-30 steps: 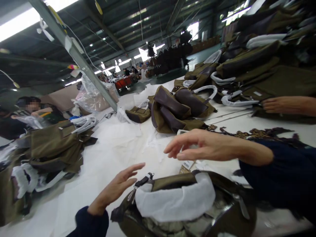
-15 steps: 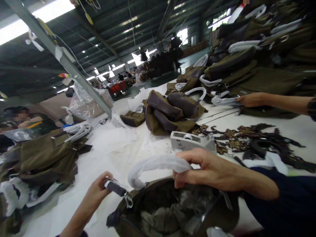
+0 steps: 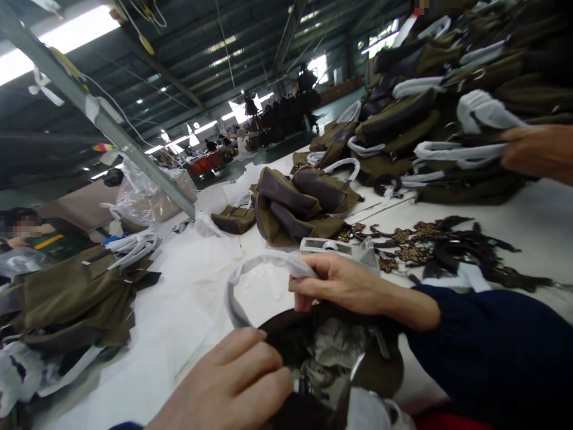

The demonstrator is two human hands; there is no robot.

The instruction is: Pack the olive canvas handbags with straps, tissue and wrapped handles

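The right hand's (image 3: 338, 282) fingers pinch the wrapped handle (image 3: 275, 258) of the open bag (image 3: 382, 367) on the tabletop (image 3: 532, 215); a hard tug could tear its wrapping (image 3: 231, 292), while the left hand's (image 3: 237, 376) curled fingers hide any grip.

The wrapped handle (image 3: 264, 260) was white, greying a little in shadow, while the open bag (image 3: 385, 370) was dark olive, its stuffing (image 3: 335, 346) grey-green and its zip teeth (image 3: 357, 365) silvery. Navy coloured the right sleeve (image 3: 483, 346). The heaped bags (image 3: 286, 194) paired olive cloth with deep purple-brown panels; the tape dispenser (image 3: 367, 255) was pale grey. Scattered strips (image 3: 409, 254) showed tan-and-black leopard spots. The tabletop (image 3: 537, 227) was white, the co-worker's top (image 3: 69, 239) dark green with an orange stripe, the distant cart (image 3: 206, 162) red
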